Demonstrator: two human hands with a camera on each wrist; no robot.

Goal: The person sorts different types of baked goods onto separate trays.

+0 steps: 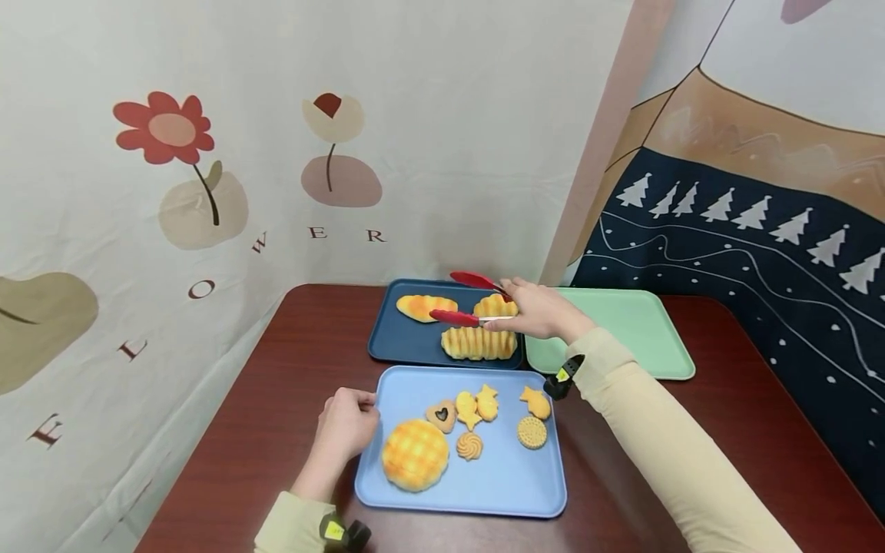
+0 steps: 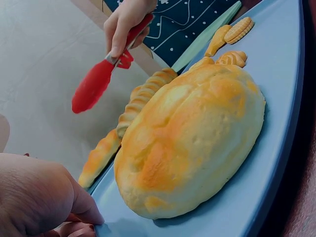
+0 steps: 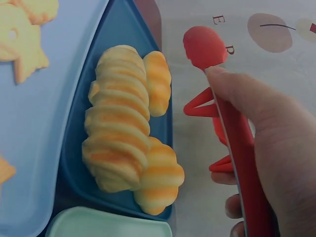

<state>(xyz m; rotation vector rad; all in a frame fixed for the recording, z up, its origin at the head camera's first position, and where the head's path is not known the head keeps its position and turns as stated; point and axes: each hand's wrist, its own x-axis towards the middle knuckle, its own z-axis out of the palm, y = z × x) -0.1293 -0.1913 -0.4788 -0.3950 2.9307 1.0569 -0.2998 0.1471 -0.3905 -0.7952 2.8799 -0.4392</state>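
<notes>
My right hand point(image 1: 535, 309) grips a pair of red-tipped tongs point(image 3: 242, 163) above the dark blue tray point(image 1: 384, 338). The tongs' two red ends are spread apart with nothing between them. On that tray lie a long ridged bread point(image 1: 478, 344), an oval bread point(image 1: 425, 307) and a smaller ridged bread point(image 1: 492, 306), partly hidden by hand and tongs in the head view. With thumb and curled fingers, my left hand point(image 1: 348, 422) pinches the left rim of the light blue tray point(image 1: 484, 491). Nearest to it on this tray sits a round crosshatched bread point(image 2: 192, 143).
Several small cookies lie on the light blue tray, among them a heart cookie point(image 1: 441, 415), a swirl cookie point(image 1: 469, 445), a round cookie point(image 1: 531, 432) and a fish-shaped cookie point(image 1: 535, 402). A green tray point(image 1: 643, 338) stands at the back right of the brown table point(image 1: 276, 369). Printed curtains point(image 1: 442, 153) hang behind.
</notes>
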